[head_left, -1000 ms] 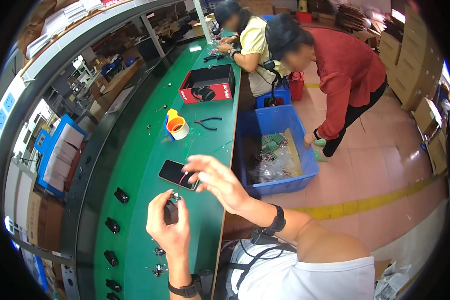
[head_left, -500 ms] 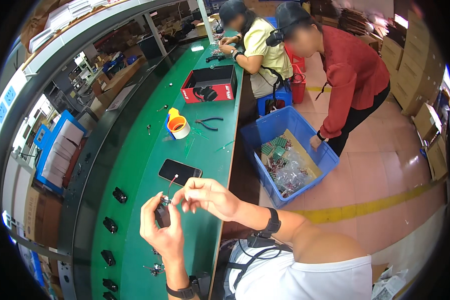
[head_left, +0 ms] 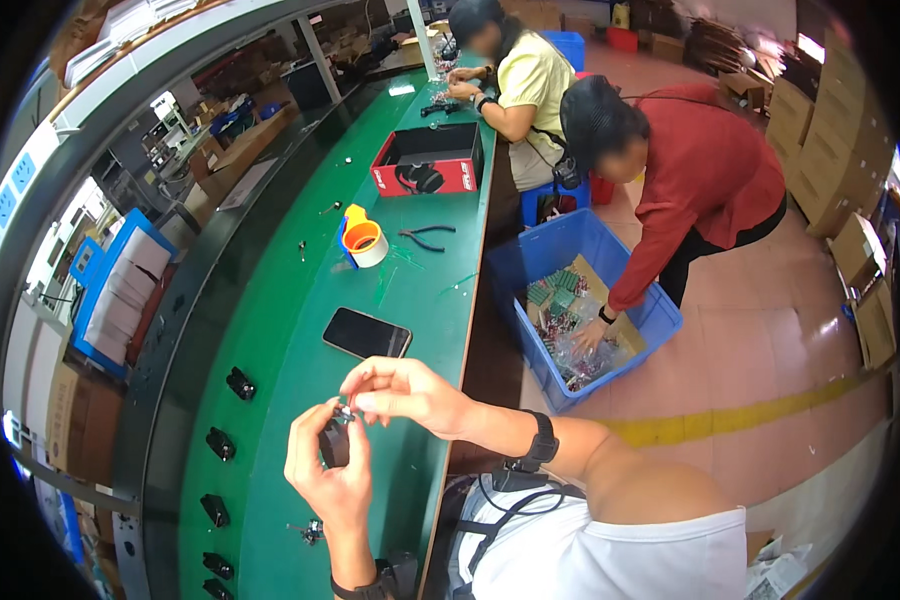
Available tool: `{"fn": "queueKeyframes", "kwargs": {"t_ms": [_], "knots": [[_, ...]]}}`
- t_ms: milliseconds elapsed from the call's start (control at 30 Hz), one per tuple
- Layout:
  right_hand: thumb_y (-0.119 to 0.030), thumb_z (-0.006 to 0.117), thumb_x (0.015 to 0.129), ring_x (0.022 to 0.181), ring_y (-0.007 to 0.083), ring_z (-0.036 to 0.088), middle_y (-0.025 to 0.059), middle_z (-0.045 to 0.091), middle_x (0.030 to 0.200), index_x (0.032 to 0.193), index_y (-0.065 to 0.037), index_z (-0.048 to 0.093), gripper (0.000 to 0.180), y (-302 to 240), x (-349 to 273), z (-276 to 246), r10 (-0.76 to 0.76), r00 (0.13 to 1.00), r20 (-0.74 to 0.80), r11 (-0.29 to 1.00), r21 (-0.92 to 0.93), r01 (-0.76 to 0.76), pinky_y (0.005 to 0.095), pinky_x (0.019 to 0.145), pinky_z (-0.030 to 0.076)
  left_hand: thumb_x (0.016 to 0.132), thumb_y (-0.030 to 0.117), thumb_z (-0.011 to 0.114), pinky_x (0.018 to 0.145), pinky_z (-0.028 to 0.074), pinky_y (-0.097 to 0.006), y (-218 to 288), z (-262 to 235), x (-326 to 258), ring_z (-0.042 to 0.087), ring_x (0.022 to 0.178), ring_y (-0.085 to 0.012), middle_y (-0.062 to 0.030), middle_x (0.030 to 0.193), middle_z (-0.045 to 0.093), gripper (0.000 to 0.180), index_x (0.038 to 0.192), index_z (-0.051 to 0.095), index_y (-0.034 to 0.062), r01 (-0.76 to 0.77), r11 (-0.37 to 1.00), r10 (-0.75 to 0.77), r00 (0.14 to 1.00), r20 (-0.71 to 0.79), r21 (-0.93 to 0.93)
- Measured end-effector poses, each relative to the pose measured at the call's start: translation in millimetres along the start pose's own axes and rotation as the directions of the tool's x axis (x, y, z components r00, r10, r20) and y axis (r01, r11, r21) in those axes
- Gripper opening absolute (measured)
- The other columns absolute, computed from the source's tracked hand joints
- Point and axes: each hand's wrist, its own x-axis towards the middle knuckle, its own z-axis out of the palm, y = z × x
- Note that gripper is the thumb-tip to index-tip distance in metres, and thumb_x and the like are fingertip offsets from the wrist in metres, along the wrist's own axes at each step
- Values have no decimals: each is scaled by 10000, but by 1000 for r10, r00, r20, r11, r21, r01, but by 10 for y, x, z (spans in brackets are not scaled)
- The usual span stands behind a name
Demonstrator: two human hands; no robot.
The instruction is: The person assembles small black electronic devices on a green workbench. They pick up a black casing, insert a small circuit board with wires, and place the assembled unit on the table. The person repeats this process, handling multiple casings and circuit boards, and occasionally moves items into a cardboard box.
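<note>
Over the near end of the green bench, my left hand (head_left: 326, 468) pinches a small metallic electronic part (head_left: 344, 412) upright between thumb and fingertips. From the right, my right hand (head_left: 410, 398) meets it, thumb and forefinger closed on a short red wire (head_left: 349, 401) at the part's top. The fingers hide most of the part. A dark block-like thing (head_left: 335, 446) shows inside the curve of my left hand; whether it is held or lies beyond, I cannot tell. Just past my hands lies a black-screened phone (head_left: 367, 332).
Several black parts (head_left: 220, 444) stand along the bench's left side. Farther up are a tape roll (head_left: 366, 243), pliers (head_left: 427, 238) and a red-black headphone box (head_left: 427, 165). A person in red (head_left: 705, 170) reaches into a blue crate (head_left: 660, 335); another in yellow (head_left: 535, 90) works beyond.
My right fingers have closed in on the part, and the wire that stood up with a white connector is now mostly hidden. The person in red has bent lower into the crate.
</note>
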Motion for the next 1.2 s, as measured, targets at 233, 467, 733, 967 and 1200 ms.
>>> {"fn": "queueKeyframes", "kwargs": {"t_ms": [233,467,733,967,1200], "knots": [[-145,705,917,885,93,617,17,650,956,979,-13,639,160,336,22,88,16,992,129,996,-95,-4,273,812,517,727,-38,727,773,536,-356,-110,-258,-257,666,877,-286,-148,981,668,290,1009,667,1,2,992,-13,996,83,125],[-204,700,927,844,95,618,31,654,927,968,16,668,227,493,-10,194,101,985,142,988,-131,-83,269,777,520,763,-41,679,839,508,-370,-143,-353,-433,638,927,-275,-143,1009,655,288,1047,647,-12,61,985,-79,991,109,159],[-198,686,933,837,104,625,47,660,941,980,33,678,236,541,8,216,124,980,156,979,-181,-95,273,753,527,768,-28,688,821,509,-364,-202,-388,-463,635,919,-273,-139,1009,651,281,1047,652,-12,48,984,-67,993,101,172],[-165,687,922,882,129,654,67,678,973,980,27,692,201,587,58,248,63,987,145,970,-242,-27,281,709,554,758,-21,696,781,511,-352,-249,-434,-508,630,887,-254,-135,991,639,339,1092,642,-9,90,974,-106,992,66,209],[-147,695,911,900,144,662,79,687,998,954,9,703,161,552,91,254,-3,990,143,950,-308,47,279,713,557,793,75,562,643,456,-282,-386,-585,-583,527,732,-168,-101,916,542,449,1226,575,-43,256,964,-264,955,134,77]]}}
